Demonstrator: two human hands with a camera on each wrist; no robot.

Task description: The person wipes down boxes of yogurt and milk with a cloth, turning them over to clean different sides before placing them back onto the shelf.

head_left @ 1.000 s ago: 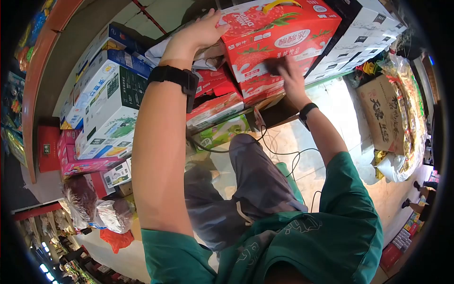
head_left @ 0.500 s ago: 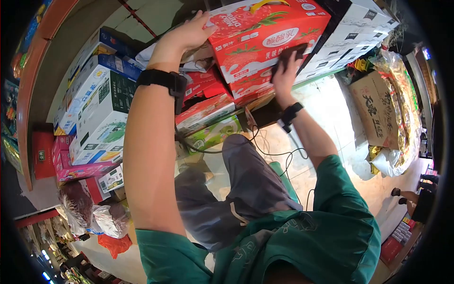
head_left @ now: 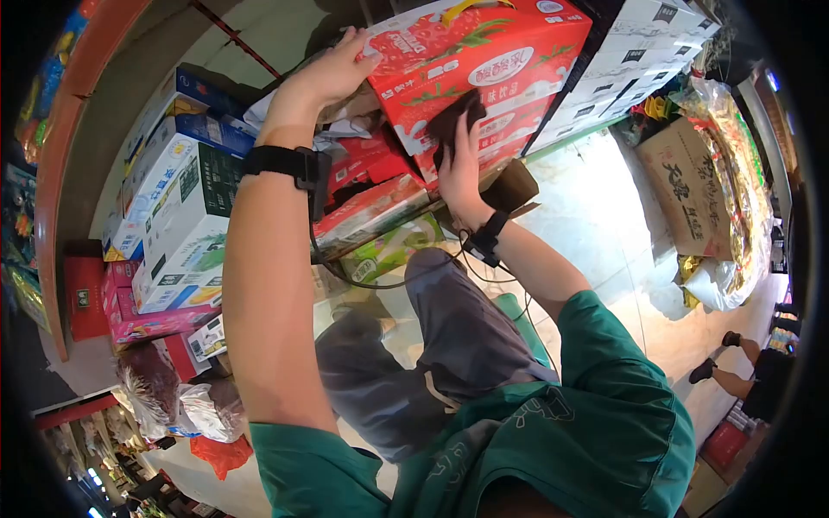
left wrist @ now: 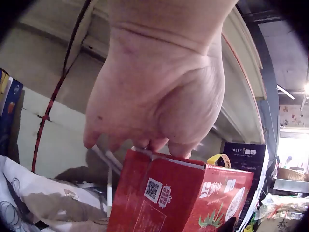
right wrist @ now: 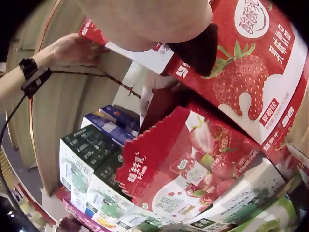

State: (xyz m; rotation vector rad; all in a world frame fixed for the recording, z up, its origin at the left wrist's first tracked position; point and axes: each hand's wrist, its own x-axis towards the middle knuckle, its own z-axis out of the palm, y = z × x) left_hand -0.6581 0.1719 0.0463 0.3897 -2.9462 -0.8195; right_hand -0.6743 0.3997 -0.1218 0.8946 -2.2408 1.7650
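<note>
A red strawberry milk drink carton with a yellow handle stands on another red carton. My left hand rests on the upper carton's left edge, its fingertips over the rim in the left wrist view. My right hand holds a dark cloth against the left part of the carton's front. Fingers and thumb lie on either side of the cloth, which hides part of the printing. In the right wrist view the cloth shows beneath the hand at the carton's lower corner.
A torn-edged red carton sits lower left of the stack. White cartons are stacked at right, blue and green-white boxes at left. A brown cardboard box lies on the floor. A black cable hangs by the knees.
My right hand has swept the cloth first rightward, then left across the carton's front. The left hand keeps its place on the carton's edge.
</note>
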